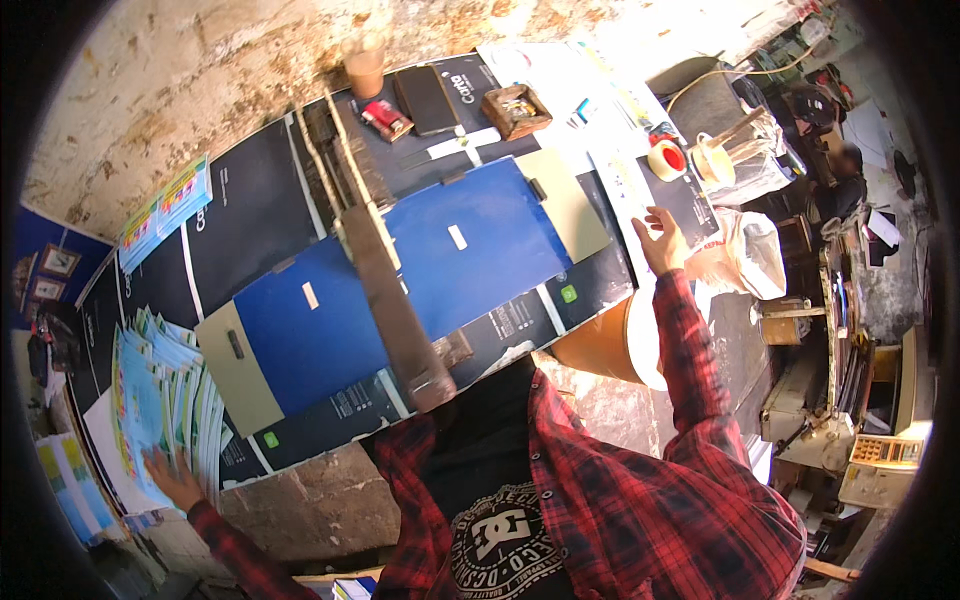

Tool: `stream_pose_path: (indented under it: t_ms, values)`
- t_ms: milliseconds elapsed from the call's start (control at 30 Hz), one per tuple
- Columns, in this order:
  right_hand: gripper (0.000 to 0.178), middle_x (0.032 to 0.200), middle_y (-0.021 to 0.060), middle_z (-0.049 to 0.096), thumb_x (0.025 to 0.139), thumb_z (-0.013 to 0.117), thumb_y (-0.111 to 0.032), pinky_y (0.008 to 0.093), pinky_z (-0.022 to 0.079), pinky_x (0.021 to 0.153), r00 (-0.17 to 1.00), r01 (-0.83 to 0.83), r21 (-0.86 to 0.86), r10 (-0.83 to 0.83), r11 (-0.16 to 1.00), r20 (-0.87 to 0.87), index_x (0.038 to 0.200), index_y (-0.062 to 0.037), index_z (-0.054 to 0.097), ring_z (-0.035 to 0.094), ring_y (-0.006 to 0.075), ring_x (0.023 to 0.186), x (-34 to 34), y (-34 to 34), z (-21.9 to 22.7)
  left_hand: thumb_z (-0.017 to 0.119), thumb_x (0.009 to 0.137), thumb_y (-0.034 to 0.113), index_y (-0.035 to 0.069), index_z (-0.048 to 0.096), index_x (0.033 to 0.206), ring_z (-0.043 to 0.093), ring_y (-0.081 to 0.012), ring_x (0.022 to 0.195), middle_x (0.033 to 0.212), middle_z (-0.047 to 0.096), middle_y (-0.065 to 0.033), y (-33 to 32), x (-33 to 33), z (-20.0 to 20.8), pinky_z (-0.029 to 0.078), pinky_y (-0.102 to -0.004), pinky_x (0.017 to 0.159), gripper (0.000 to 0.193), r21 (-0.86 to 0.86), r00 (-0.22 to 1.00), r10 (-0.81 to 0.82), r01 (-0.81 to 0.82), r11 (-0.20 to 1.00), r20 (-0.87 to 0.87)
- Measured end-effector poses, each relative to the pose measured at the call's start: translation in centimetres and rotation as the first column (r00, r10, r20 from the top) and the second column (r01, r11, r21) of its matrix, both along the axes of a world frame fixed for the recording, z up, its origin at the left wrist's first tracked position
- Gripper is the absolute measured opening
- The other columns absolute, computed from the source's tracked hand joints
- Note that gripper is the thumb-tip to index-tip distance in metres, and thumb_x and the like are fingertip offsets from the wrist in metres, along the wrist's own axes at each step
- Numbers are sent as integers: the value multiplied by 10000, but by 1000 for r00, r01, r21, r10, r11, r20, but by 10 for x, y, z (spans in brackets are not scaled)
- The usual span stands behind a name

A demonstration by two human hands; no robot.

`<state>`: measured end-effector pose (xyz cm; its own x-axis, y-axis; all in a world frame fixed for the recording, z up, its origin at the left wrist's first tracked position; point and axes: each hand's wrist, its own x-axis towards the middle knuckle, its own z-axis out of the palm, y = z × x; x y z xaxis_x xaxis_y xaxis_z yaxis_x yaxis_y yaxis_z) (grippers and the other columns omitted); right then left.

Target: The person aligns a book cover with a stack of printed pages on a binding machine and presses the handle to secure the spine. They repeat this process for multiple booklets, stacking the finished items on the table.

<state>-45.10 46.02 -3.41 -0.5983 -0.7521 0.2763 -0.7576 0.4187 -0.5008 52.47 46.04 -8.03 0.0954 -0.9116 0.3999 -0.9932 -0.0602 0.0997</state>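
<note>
At eight o'clock, the left hand (178,482) lies over the near edge of a fanned stack of printed sheets (165,385); its fingers are parted, but I cannot tell whether they pinch any paper. The stack crowds the left end of the worktable (255,185), its loose corners overlapping. Between nine and ten, a smaller pile of prints (168,212) sits along the far edge by the wall; bare black covering stretches from there toward the centre. A blue panel (480,245) with beige ends fills the middle, crossed by a wooden bar (385,300) running from eleven to seven, its near end jutting past the table's front edge. At twelve is a small wooden box (516,112); at two, a tape roll (667,160). Between two and three, the right hand (664,245) hovers at the right edge, fingers loosely spread, nothing visible between them.
</note>
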Motion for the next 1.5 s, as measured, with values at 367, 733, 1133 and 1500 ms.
stream_pose_path:
  t_ms: [367, 733, 1133, 1500]
  values:
    - [1124, 1187, 219, 599, 471, 793, -813, 443, 458, 1002, 961, 271, 564, -253, 780, -111, 1163, 42, 561, 569, 340, 1172, -66, -21, -20, 657, 962, 306, -25, 665, 1155, 645, -358, 998, 1111, 682, -190, 82, -174, 223, 516, -441, 874, 384, -300, 979, -35, 95, 949, 199]
    - [887, 1205, 202, 607, 587, 807, -700, 505, 397, 1001, 913, 406, 372, -390, 834, -122, 1172, -59, 619, 549, 360, 1165, -63, -19, -32, 766, 829, 304, 28, 730, 1055, 666, -339, 1065, 1045, 722, -142, 35, -450, 208, 481, -512, 986, 358, -133, 56, -599, 954, 267, -799]
    - [221, 787, 99, 678, 799, 797, -149, 303, 493, 676, 794, -562, 189, 460, 805, 397, 883, 3, 661, 636, 145, 715, 76, 87, 175, 812, 792, 393, -58, 373, 1434, 374, -442, 1390, 1482, 416, -255, 8, -573, 126, 279, -530, 1150, 899, -362, 82, -665, 787, 500, -742]
    - [323, 781, 110, 689, 845, 718, -382, 439, 409, 860, 359, -907, 310, 908, 285, 217, 946, -78, 677, 665, 312, 819, 186, -85, 45, 650, 950, 96, -15, 612, 1227, 672, -190, 975, 1137, 678, -99, 54, -507, 0, 543, -327, 856, 301, 277, -307, 482, 524, 805, -821]
